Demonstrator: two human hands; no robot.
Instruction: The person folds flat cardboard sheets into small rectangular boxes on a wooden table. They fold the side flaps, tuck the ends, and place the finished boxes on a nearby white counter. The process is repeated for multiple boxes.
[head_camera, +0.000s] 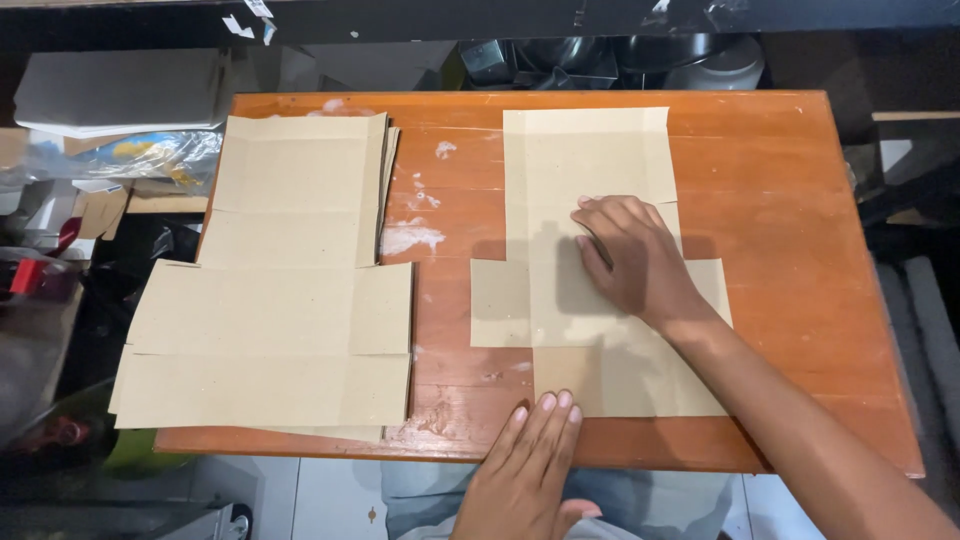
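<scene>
Flat brown cross-shaped cardboard blank (590, 300) lies on the orange wooden bench (790, 260), pinned by the right hand (625, 260), open and palm-down, while the left hand's (535, 450) flat fingertips steady its near edge.

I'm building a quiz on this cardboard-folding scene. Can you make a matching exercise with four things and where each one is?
Things:
1. right hand
2. left hand
3. stack of cardboard cutouts
4. single cardboard cutout

Places:
A. left part of the wooden table
B. flat on the middle of the single cutout
C. fingertips at the table's near edge, on the cutout's bottom flap
D. right of the stack, under both hands

Pairs: 1-B, 2-C, 3-A, 4-D
</scene>
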